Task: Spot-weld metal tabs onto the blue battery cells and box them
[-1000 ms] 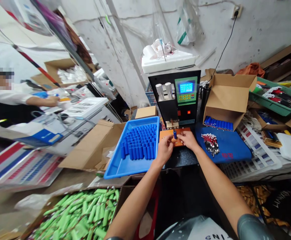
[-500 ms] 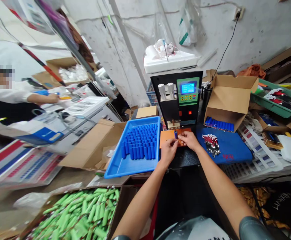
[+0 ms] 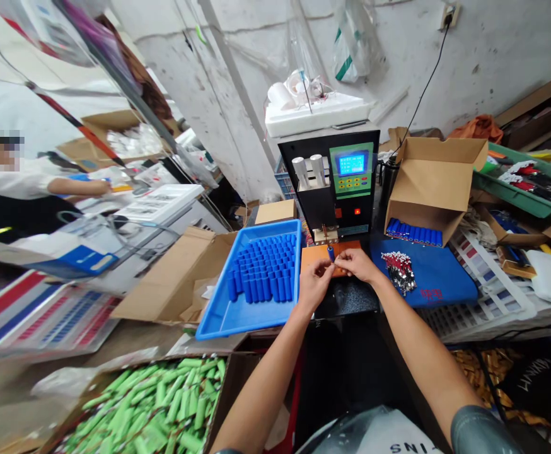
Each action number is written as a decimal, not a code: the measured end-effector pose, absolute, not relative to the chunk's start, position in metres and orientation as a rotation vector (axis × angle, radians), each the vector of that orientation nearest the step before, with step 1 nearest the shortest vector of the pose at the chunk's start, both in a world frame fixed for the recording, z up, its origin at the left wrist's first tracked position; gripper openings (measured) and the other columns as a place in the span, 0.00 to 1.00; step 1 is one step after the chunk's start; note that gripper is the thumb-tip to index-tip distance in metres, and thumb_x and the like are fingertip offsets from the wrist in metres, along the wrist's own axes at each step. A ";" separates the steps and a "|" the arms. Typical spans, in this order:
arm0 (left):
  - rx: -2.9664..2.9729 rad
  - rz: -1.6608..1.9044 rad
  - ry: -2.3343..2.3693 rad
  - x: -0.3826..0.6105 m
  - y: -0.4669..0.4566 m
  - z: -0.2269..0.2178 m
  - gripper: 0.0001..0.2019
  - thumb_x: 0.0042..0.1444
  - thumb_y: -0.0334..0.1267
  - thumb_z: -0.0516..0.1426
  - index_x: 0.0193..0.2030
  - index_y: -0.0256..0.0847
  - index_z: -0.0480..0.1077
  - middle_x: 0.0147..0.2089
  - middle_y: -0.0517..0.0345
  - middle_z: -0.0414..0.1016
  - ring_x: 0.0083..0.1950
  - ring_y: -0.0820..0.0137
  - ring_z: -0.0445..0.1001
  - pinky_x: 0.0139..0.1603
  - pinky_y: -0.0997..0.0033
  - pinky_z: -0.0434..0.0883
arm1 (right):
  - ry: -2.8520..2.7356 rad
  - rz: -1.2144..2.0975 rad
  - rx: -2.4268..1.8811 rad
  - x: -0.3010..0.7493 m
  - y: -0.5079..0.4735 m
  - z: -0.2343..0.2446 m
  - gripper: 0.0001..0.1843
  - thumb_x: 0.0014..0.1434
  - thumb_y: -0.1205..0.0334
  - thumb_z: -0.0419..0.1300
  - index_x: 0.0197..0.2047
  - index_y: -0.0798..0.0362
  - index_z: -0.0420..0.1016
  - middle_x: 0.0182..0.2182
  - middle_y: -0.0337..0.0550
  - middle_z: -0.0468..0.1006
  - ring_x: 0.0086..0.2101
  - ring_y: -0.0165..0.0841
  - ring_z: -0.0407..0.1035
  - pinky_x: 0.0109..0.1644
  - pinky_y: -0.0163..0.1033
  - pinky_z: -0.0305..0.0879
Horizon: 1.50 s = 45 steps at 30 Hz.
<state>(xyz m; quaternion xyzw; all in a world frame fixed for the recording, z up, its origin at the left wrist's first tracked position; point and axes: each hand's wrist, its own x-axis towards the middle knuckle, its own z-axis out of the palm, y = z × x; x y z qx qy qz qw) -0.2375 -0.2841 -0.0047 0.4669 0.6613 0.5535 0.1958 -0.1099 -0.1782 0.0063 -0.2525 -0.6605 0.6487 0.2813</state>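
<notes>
A blue cylindrical battery cell [image 3: 331, 253] stands roughly upright just below the copper electrode pins [image 3: 324, 233] of a black spot welder [image 3: 351, 217]. My left hand [image 3: 316, 279] is closed, its thumb and fingertips pinched at the cell's lower end. From the other side my right hand [image 3: 355, 263] meets it, fingers pressed together close to the cell; whatever they pinch is too small to make out. Both hands rest over an orange pad [image 3: 311, 252]. To the right, a bunch of red and black wire leads with white connectors [image 3: 398, 271] lies on a blue mat [image 3: 446, 277].
Left of the hands, a blue tray [image 3: 219, 318] holds many upright blue cells. An open cardboard box [image 3: 439, 170] with more cells stands right of the welder. Green-wrapped cells [image 3: 162, 403] fill a box below. A co-worker's arm [image 3: 79, 186] is at a far-left table.
The camera view has shifted slightly. My hands stay at the cell beneath the electrodes, with only small finger movement. The co-worker's hand has moved a little.
</notes>
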 end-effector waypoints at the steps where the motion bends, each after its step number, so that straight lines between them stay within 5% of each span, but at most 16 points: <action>1: 1.354 1.558 1.887 -0.240 -0.285 -0.003 0.09 0.55 0.39 0.58 0.37 0.38 0.77 0.39 0.51 0.77 0.42 0.65 0.76 0.42 0.67 0.74 | -1.766 1.744 -0.687 -0.109 -0.178 0.007 0.16 0.47 0.50 0.65 0.24 0.55 0.71 0.16 0.35 0.69 0.16 0.25 0.59 0.19 0.30 0.54; 5: 1.584 1.424 1.870 -0.250 -0.282 0.004 0.17 0.51 0.26 0.53 0.44 0.40 0.78 0.56 0.48 0.71 0.60 0.61 0.69 0.59 0.61 0.68 | -1.755 1.810 -0.669 -0.102 -0.174 0.011 0.15 0.48 0.52 0.65 0.24 0.56 0.72 0.15 0.35 0.69 0.15 0.24 0.58 0.18 0.29 0.52; 8: 1.725 1.225 1.780 -0.253 -0.273 0.005 0.25 0.50 0.24 0.52 0.53 0.40 0.74 0.53 0.49 0.72 0.53 0.63 0.72 0.55 0.61 0.70 | -1.727 1.878 -0.611 -0.097 -0.171 0.011 0.14 0.49 0.53 0.64 0.25 0.57 0.73 0.15 0.35 0.69 0.15 0.23 0.57 0.18 0.29 0.51; 16: 1.809 1.195 1.832 -0.252 -0.263 -0.011 0.24 0.54 0.29 0.56 0.59 0.39 0.68 0.38 0.52 0.74 0.38 0.66 0.73 0.42 0.65 0.72 | -1.525 1.996 -0.586 -0.099 -0.167 0.005 0.19 0.49 0.48 0.68 0.27 0.58 0.72 0.17 0.35 0.70 0.16 0.22 0.59 0.19 0.28 0.52; 21: 1.717 1.240 1.741 -0.256 -0.259 -0.009 0.18 0.63 0.39 0.53 0.57 0.38 0.67 0.41 0.51 0.77 0.41 0.66 0.76 0.45 0.65 0.72 | -1.435 1.985 -0.627 -0.103 -0.170 0.007 0.21 0.45 0.47 0.69 0.24 0.57 0.70 0.17 0.35 0.69 0.16 0.22 0.58 0.20 0.28 0.51; 29: 1.696 1.219 1.869 -0.260 -0.249 -0.011 0.10 0.61 0.43 0.56 0.36 0.38 0.71 0.29 0.56 0.72 0.32 0.68 0.72 0.37 0.69 0.69 | -1.293 1.949 -0.731 -0.109 -0.173 0.011 0.18 0.44 0.49 0.68 0.23 0.56 0.70 0.15 0.35 0.68 0.16 0.22 0.56 0.18 0.28 0.48; 45: 1.664 1.202 1.933 -0.254 -0.249 -0.008 0.07 0.61 0.38 0.53 0.42 0.39 0.68 0.36 0.54 0.74 0.37 0.66 0.72 0.40 0.68 0.68 | -1.084 1.897 -0.776 -0.138 -0.181 0.019 0.17 0.41 0.53 0.69 0.22 0.55 0.68 0.19 0.37 0.69 0.19 0.23 0.60 0.18 0.28 0.52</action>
